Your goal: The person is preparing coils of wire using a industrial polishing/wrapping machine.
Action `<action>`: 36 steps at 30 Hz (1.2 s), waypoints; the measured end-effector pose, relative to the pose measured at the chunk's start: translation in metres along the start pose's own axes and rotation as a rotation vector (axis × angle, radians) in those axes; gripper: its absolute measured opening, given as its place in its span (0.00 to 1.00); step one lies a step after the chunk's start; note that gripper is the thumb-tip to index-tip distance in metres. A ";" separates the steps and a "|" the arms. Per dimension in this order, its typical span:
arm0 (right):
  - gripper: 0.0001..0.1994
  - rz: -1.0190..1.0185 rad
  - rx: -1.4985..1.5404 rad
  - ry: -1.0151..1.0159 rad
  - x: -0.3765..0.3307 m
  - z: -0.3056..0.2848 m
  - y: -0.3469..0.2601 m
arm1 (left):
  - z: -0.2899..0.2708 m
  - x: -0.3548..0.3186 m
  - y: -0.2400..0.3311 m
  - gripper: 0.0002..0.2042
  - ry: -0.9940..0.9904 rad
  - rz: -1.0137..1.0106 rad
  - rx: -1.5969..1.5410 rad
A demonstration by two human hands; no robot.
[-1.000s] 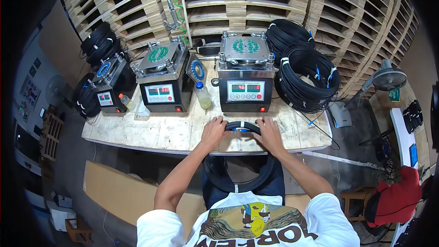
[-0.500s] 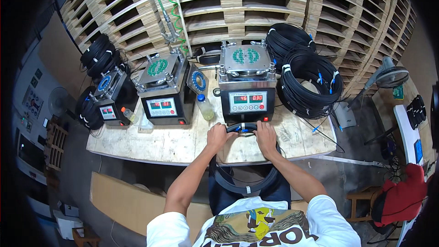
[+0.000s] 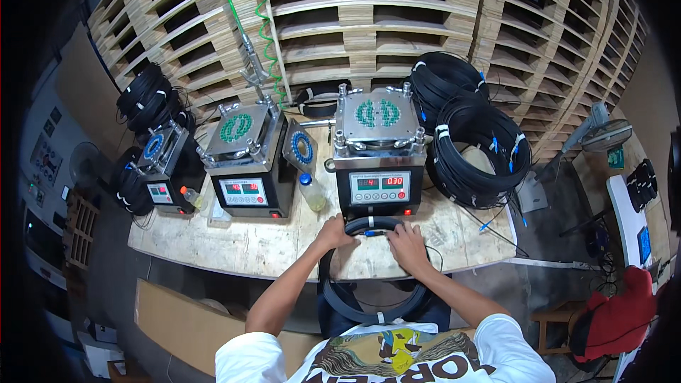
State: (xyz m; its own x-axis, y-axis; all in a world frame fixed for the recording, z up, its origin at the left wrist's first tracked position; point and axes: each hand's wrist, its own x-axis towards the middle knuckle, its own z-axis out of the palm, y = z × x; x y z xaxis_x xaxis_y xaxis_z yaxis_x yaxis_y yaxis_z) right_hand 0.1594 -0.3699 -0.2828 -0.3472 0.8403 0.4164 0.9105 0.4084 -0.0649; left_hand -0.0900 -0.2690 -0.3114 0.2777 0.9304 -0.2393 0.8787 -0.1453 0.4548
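A large coil of black cable [image 3: 337, 301] reaches from the near table edge down over my lap, bound with white ties. My left hand [image 3: 336, 232] has its fingers wrapped round the coil's far left side. At the far right side, my right hand [image 3: 407, 245] grips the coil with fingers bent over it. Between the hands, a blue cable connector [image 3: 374, 233] lies along the inner side of the coil. A thin loose cable loops out right of my right hand. Just beyond the coil stands a polishing machine [image 3: 379, 188] with a metal top plate and lit red digits.
Two more such machines, a middle one [image 3: 245, 195] and a left one [image 3: 167, 197], stand on the wooden table [image 3: 284, 252]. A blue-capped bottle [image 3: 312, 195] is between machines. Black cable coils [image 3: 482, 170] are stacked at right. Wooden pallets [image 3: 376, 10] rise behind; a fan [image 3: 606, 133] stands right.
The whole scene sits lower in the picture as the head view has shifted. My right hand has turned more over the coil, and the blue connector between my hands shows more plainly.
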 end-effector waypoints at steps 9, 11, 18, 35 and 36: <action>0.04 0.306 0.801 0.520 0.125 -0.128 0.062 | -0.149 0.009 0.018 0.13 0.268 0.231 -0.491; 0.06 0.300 0.753 0.536 0.176 -0.132 0.100 | -0.183 0.025 0.037 0.16 0.465 0.353 -0.653; 0.18 0.597 0.781 0.003 0.284 -0.055 0.194 | -0.223 0.067 0.116 0.30 0.213 0.258 -0.733; 0.12 0.672 1.656 0.188 0.337 -0.164 0.136 | -0.265 0.070 0.114 0.27 0.471 0.532 -0.545; 0.11 0.686 1.665 0.197 0.339 -0.167 0.133 | -0.265 0.075 0.111 0.20 0.562 0.563 -0.500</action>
State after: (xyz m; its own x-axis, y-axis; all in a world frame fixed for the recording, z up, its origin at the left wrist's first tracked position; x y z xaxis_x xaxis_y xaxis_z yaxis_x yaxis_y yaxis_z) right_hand 0.1999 -0.0903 0.0012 0.0937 0.9956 0.0095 -0.3304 0.0401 -0.9430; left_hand -0.0740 -0.1263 -0.0517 0.2683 0.8124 0.5177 0.3673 -0.5831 0.7247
